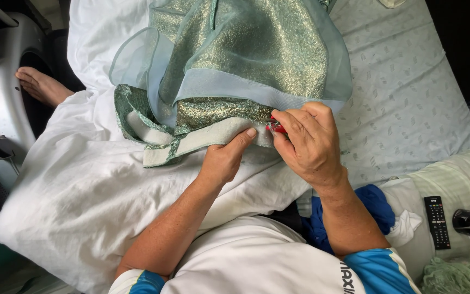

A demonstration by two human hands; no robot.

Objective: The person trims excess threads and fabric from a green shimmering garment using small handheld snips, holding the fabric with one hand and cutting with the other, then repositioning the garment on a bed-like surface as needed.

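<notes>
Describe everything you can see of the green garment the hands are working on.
The garment is a shimmery sea-green fabric with gold glitter, overlaid by sheer pale-blue netting with a wide hem band. Its lower edge is turned up, showing a whitish lining strip. It lies spread on a white sheet over the person's lap. The left hand pinches the lining edge; the right hand presses a small red tool, mostly hidden by its fingers, against the hem.
</notes>
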